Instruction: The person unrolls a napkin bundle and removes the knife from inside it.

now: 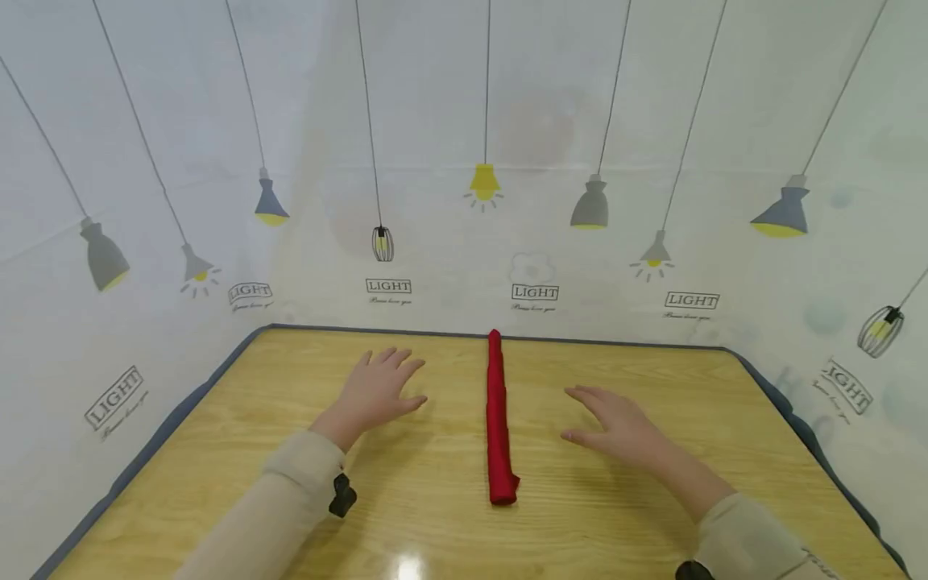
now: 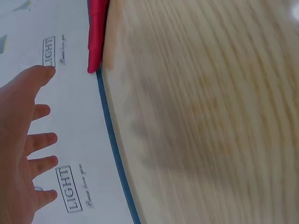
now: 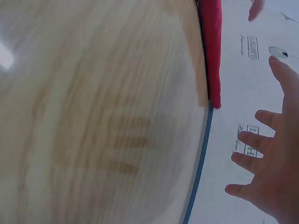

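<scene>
A long, narrow roll of red cloth (image 1: 497, 427) lies on the wooden table, running from near the back edge toward the front. Its near end is slightly thicker, with a small loose corner sticking out. To the left of the roll is my left hand (image 1: 377, 389), fingers spread, holding nothing. On the other side my right hand (image 1: 616, 427) is over the table, its fingers extended toward the roll and apart from it. Both wrist views show spread fingers and part of the red roll (image 2: 96, 35), also seen as a red strip (image 3: 213, 51) at the right wrist.
The wooden table (image 1: 290, 379) has a dark blue edge strip. White curtain-like walls (image 1: 435, 105) printed with hanging lamps and LIGHT labels surround it on the back and sides. Dark wrist devices (image 1: 342, 495) sit at the beige cuffs.
</scene>
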The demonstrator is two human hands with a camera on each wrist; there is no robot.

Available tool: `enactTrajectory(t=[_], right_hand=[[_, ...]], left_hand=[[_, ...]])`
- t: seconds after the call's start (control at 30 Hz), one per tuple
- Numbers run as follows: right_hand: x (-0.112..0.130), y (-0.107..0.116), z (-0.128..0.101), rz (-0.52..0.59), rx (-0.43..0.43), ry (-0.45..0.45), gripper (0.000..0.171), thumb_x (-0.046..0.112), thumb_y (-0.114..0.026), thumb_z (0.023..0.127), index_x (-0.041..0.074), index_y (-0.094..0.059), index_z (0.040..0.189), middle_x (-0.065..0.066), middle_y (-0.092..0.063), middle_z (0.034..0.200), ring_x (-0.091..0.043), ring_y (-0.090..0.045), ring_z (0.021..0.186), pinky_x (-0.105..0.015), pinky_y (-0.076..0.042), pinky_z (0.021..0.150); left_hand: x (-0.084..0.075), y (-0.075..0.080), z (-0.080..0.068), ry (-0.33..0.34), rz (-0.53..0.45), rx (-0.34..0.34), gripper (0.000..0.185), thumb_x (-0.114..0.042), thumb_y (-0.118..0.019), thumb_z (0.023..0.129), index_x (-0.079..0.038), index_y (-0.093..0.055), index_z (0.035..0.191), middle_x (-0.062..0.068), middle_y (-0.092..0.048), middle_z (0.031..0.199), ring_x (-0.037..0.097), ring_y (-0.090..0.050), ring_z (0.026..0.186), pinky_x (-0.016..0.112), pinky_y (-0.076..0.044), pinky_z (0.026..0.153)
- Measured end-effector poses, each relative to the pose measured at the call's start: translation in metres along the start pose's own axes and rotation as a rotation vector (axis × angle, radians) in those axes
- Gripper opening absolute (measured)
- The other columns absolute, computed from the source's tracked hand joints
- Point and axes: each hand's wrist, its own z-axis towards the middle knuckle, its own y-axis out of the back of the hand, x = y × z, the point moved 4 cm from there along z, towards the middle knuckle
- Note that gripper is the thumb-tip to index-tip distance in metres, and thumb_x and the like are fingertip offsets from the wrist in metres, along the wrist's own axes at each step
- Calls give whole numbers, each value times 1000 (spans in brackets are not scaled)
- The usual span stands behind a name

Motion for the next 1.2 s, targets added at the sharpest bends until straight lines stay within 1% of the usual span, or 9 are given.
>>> enactTrajectory(t=[0.2,0.37,0.47,0.53,0.73,0.87,0.97,1.13,1.2], right_hand=[[17,-19,6,153,92,-8,70,48,-64,91,6,-45,144,-14,-48,143,-38,-42,132,-58,-33,105],[30,-30,9,218,125,7,67,45,-66,90,5,-49,141,-12,-52,138,-34,-46,128,-54,-36,105],[36,-35,12,231,142,25,64,44,-67,90,6,-51,139,-10,-55,134,-33,-49,125,-53,-37,103],[39,-39,13,252,158,19,62,43,-67,90,7,-52,138,-10,-55,132,-32,-50,124,-53,-38,103],[46,-48,18,290,190,33,57,41,-69,90,6,-56,133,-10,-58,125,-31,-54,115,-52,-43,96],[52,-52,22,304,203,52,55,42,-70,89,5,-59,129,-7,-59,120,-28,-55,111,-50,-45,93],[56,-54,23,314,213,44,52,40,-71,88,7,-60,126,-6,-59,116,-26,-56,107,-48,-47,91],[59,-58,26,308,214,42,49,39,-76,84,8,-63,119,-3,-59,106,-21,-56,99,-44,-48,86],[59,-60,28,302,215,46,48,39,-78,82,7,-63,115,-2,-59,103,-20,-56,97,-43,-48,85]], left_hand=[[-23,-4,11,-81,5,2,60,-52,-60,91,-19,-52,140,8,-50,141,29,-44,131,56,-29,109],[-41,-13,23,-153,9,23,56,-51,-61,91,-21,-54,138,4,-54,136,25,-48,127,49,-35,106],[-51,-16,29,-186,5,33,54,-49,-61,92,-21,-56,137,2,-57,133,23,-51,124,45,-38,105],[-57,-18,33,-209,2,41,53,-49,-61,92,-20,-57,136,2,-57,132,23,-52,123,44,-39,104],[-71,-22,41,-268,-13,62,49,-45,-63,91,-22,-59,134,1,-60,127,21,-55,118,43,-43,100],[-78,-22,43,-305,-46,72,43,-37,-67,90,-24,-62,131,-1,-60,125,19,-55,117,41,-44,99],[-84,-24,44,-344,-86,68,40,-32,-70,89,-22,-64,127,0,-60,125,19,-56,116,38,-45,98],[-91,-29,48,-409,-165,54,32,-29,-73,88,-19,-67,118,0,-60,119,16,-58,108,30,-46,95],[-93,-32,48,-422,-182,60,29,-29,-73,89,-19,-68,116,-1,-59,117,14,-57,106,27,-46,93]])
